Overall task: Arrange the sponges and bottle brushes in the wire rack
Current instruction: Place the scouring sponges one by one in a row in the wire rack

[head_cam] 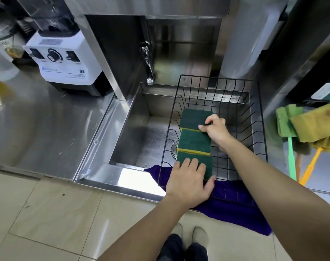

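Observation:
A black wire rack (254, 102) sits over the right side of the steel sink. Three green-and-yellow sponges lie in a row along its left side: a far sponge (193, 118), a middle sponge (195, 141) and a near sponge (209, 164). My right hand (216, 129) pinches the right edge of the far sponge. My left hand (188, 182) rests flat on the near sponge, fingers spread over it. To the right of the rack lie bottle brushes: a green one (286, 121) and a yellow-orange one (318, 127), their handles pointing toward me.
A purple cloth (235, 206) hangs over the sink's front edge under the rack. The faucet (148, 63) juts out behind the sink (130, 132). A white blender base (64, 61) stands on the steel counter at the left. Tiled floor and my feet are below.

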`<state>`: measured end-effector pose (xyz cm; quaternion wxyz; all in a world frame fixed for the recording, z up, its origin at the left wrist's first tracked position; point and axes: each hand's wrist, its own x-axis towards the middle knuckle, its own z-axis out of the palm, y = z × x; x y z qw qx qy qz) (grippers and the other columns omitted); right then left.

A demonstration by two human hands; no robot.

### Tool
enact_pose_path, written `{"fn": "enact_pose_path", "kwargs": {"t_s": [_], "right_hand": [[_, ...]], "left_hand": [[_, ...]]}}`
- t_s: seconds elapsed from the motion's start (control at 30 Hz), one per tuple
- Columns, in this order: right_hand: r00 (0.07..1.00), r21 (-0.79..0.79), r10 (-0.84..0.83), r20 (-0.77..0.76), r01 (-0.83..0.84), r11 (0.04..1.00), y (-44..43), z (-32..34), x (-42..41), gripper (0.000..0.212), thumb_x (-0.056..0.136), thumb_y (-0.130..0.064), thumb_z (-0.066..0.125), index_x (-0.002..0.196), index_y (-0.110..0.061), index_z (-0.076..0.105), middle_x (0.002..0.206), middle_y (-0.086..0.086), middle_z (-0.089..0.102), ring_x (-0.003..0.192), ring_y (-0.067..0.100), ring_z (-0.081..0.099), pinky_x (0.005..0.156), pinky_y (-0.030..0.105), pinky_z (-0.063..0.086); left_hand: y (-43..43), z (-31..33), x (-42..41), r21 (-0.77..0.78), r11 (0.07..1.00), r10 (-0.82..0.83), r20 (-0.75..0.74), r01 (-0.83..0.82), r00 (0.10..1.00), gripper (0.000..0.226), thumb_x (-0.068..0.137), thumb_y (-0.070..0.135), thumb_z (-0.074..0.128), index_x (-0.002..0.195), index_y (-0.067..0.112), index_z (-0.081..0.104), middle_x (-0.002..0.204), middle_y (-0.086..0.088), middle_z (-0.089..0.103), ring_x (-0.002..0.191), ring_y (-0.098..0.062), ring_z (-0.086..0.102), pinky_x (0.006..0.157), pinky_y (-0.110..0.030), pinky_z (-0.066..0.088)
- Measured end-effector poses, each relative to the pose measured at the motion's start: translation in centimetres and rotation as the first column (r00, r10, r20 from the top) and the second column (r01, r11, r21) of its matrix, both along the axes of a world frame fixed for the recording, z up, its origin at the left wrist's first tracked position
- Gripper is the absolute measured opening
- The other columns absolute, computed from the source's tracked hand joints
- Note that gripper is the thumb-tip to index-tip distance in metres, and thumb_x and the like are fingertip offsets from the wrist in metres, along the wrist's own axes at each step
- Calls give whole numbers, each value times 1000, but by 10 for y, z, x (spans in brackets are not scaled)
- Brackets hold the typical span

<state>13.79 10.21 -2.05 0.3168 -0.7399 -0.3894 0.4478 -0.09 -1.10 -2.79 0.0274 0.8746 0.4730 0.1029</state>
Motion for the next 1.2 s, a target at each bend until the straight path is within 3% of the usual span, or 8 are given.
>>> {"fn": "enact_pose_path", "kwargs": {"t_s": [0.23, 0.43, 0.53, 0.7, 0.8, 0.9, 1.03, 1.2], "right_hand": [[997, -44, 68, 34, -66, 997, 3, 1, 9, 26, 85, -11, 63, 71, -23, 45, 122, 13, 43, 103, 25, 48, 89, 33, 42], [893, -103, 201, 402, -174, 979, 2, 0, 5, 11, 88, -30, 59, 91, -25, 49, 123, 8, 54, 122, 30, 41, 100, 42, 30], [866, -116, 245, 436, -216, 969, 1, 4, 7, 9, 88, -32, 58, 94, -28, 54, 124, 8, 53, 122, 30, 42, 101, 42, 30], [838, -177, 385, 386, -343, 923, -4, 15, 16, 33, 86, -34, 60, 117, -23, 57, 114, 7, 47, 107, 25, 49, 102, 44, 39], [837, -157, 425, 344, -395, 905, -15, 29, 26, 38, 87, -28, 60, 123, -14, 55, 112, 6, 42, 106, 26, 51, 91, 31, 41], [893, 4, 317, 320, -335, 942, -27, 45, 43, 25, 89, -23, 58, 110, -10, 60, 101, 3, 55, 94, 20, 53, 78, 24, 37], [944, 305, -60, 324, -44, 951, -40, 65, 73, 18, 90, -19, 56, 104, -9, 63, 93, 3, 62, 84, 17, 55, 81, 32, 48], [737, 392, -323, 594, 86, 916, -61, 73, 122, 35, 88, -27, 56, 119, -11, 56, 124, 13, 54, 116, 30, 48, 98, 41, 36]], "left_hand": [[0, 0, 0, -4, 1000, 2, 4, -2, 1000, 41, 86, 44, 38, 77, 11, 59, 74, -6, 56, 70, -25, 50, 64, -37, 43], [0, 0, 1, -6, 1000, -4, -3, 4, 1000, 40, 86, 43, 38, 77, 11, 60, 74, -6, 57, 69, -25, 51, 63, -37, 43], [1, 0, 0, -14, 1000, -8, 2, 8, 1000, 40, 87, 43, 38, 77, 11, 60, 74, -6, 57, 69, -25, 51, 63, -36, 44], [1, 1, 1, -1, 1000, -10, -18, 10, 1000, 40, 86, 43, 38, 75, 12, 61, 73, -5, 57, 68, -26, 53, 62, -38, 45], [1, 1, 2, 34, 999, -19, -11, 19, 1000, 39, 86, 43, 40, 74, 11, 60, 73, -5, 56, 69, -26, 50, 65, -38, 40], [-2, 5, 12, 68, 997, -48, 23, 46, 999, 39, 87, 45, 42, 75, 11, 58, 74, -4, 54, 71, -24, 48, 66, -36, 35], [-14, 13, 46, 56, 986, -161, 51, 158, 986, 43, 86, 50, 40, 75, 14, 59, 71, -2, 56, 68, -22, 49, 64, -35, 40], [-25, 8, 74, -13, 957, -291, -18, 291, 957, 45, 84, 52, 39, 69, 16, 62, 64, 0, 62, 59, -22, 57, 59, -30, 44]]}}
